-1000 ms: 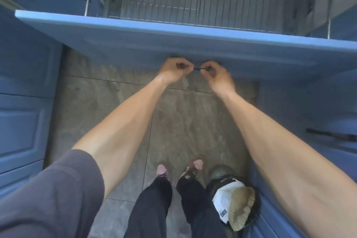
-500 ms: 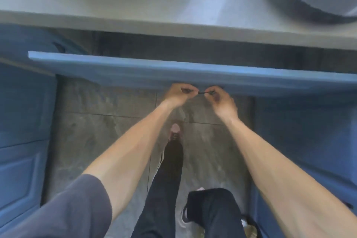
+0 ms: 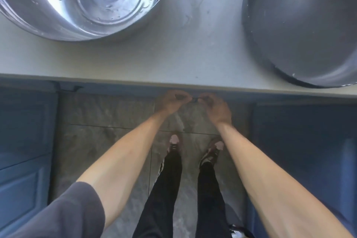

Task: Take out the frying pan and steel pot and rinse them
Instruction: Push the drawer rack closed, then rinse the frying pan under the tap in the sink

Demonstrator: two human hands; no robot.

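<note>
A shiny steel pot [image 3: 85,0] stands on the grey countertop [image 3: 173,56] at the upper left, wet inside. A dark frying pan [image 3: 301,25] sits on the same counter at the upper right. Below the counter's front edge, my left hand [image 3: 170,102] and my right hand [image 3: 216,108] are both closed around a thin dark drawer handle [image 3: 194,99], side by side. The blue drawer front is almost hidden under the counter's lip.
Blue cabinet fronts [image 3: 25,150] flank the floor on the left, and more blue cabinets [image 3: 305,150] stand on the right. My feet [image 3: 174,141] stand on grey floor tiles just below the hands. A dark object lies at the bottom edge [image 3: 237,230].
The blue drawer has slid in under the counter, both hands moving with its handle. My view has risen, so the pot and pan on the counter now show.
</note>
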